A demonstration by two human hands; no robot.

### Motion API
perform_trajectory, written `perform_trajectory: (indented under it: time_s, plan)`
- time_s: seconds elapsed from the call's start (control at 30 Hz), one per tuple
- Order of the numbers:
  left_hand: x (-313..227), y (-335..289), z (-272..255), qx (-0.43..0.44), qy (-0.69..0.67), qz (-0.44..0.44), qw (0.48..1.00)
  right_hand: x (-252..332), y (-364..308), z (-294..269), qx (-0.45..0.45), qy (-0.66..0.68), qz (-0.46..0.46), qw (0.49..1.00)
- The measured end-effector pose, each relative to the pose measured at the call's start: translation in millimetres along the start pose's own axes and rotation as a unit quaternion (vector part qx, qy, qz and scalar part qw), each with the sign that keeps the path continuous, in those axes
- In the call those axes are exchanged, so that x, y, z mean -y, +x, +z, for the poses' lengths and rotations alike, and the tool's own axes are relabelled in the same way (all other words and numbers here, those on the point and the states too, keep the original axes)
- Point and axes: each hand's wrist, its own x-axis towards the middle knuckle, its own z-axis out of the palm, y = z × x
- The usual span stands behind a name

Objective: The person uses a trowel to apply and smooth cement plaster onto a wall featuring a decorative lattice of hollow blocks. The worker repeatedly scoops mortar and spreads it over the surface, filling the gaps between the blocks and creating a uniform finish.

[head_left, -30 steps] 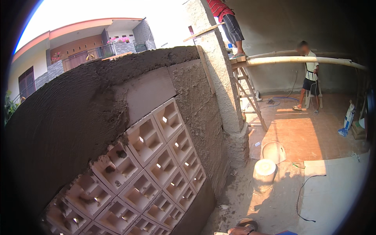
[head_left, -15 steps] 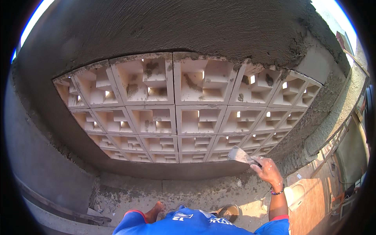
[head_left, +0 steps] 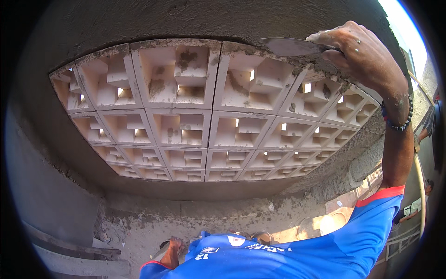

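Note:
In my right hand (head_left: pixel 364 58), raised at the upper right, the fingers are wrapped round the handle of a putty knife (head_left: pixel 290 47). Its thin metal blade points left and lies along the top edge of the pale ventilation blocks (head_left: pixel 213 111), where they meet the grey mortar (head_left: pixel 186 18). Mortar smears mark several upper blocks. Whitish residue coats my fingers. Low in the picture, my left hand (head_left: pixel 173 250) hangs beside my blue shirt. Its fingers are too small and foreshortened to make out.
A grey side wall (head_left: pixel 46 162) stands at the left, with planks (head_left: pixel 69 246) below it. Mortar bits dot the ledge and floor (head_left: pixel 144 223) below the blocks. A round pale container (head_left: pixel 309 228) is partly behind my sleeve. Another person (head_left: pixel 413 207) is at the far right.
My right hand has risen from beside the lower blocks to their top edge, carrying the putty knife. The view has shifted slightly; my left hand still hangs low.

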Motion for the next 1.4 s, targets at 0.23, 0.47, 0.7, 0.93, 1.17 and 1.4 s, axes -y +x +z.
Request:
perform_trajectory:
  time_s: [0.23, 0.47, 0.7, 0.93, 1.17, 1.4]
  plan:
    - [-32.1, 35.1, 17.4, -0.058, -0.239, -0.049, 0.968, 86.0, 81.6, -109.0, 0.330, -0.057, 0.130, 0.933]
    - [-60.5, 63.0, 27.3, -0.241, -0.511, -0.011, 0.825, 107.2, 109.5, -107.2, 0.400, -0.127, 0.164, 0.893]
    - [-24.5, 69.9, 21.0, -0.211, 0.250, 0.144, 0.934, 91.4, 118.1, -82.3, 0.294, -0.164, 0.051, 0.940]
    - [-5.5, 96.2, -4.2, -0.104, -0.416, 0.083, 0.899, 99.7, 101.5, -94.1, 0.338, -0.161, 0.054, 0.926]
    - [-40.5, 136.6, -15.4, -0.199, -0.474, 0.017, 0.857, 88.7, 92.7, -95.0, 0.371, -0.170, 0.070, 0.910]
    - [-29.6, 120.1, 14.3, -0.080, -0.136, -0.004, 0.988, 40.1, 68.5, -3.4, -0.059, -0.127, -0.130, 0.982]
